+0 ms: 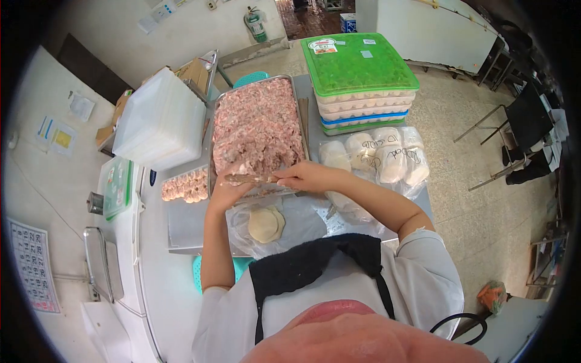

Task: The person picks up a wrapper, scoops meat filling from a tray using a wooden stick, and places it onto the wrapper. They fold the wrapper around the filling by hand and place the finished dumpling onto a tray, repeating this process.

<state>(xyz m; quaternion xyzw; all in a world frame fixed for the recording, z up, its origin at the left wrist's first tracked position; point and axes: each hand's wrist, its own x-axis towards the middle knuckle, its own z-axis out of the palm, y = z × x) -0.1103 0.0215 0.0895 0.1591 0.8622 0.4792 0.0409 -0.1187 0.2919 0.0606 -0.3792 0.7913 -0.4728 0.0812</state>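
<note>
My right hand [308,177] is closed around the end of a thin flat spatula [247,178], its blade pointing left over my left hand. My left hand [232,192] is cupped under the blade at the near edge of the meat tray; what lies in its palm is hidden. Just beyond both hands, a deep metal tray [301,124] holds a heap of pink ground meat [257,118], scooped out at the near end. Below my hands, a small stack of round dough wrappers [265,225] lies on a clear plastic bag [242,239].
Formed dumplings [186,186] sit in rows left of the tray. White plastic trays [160,121] are stacked at the back left. Filled trays under a green lid [360,63] stand at the back right, behind bagged wrappers [387,157] with handwriting. A black chair [526,118] stands farther right.
</note>
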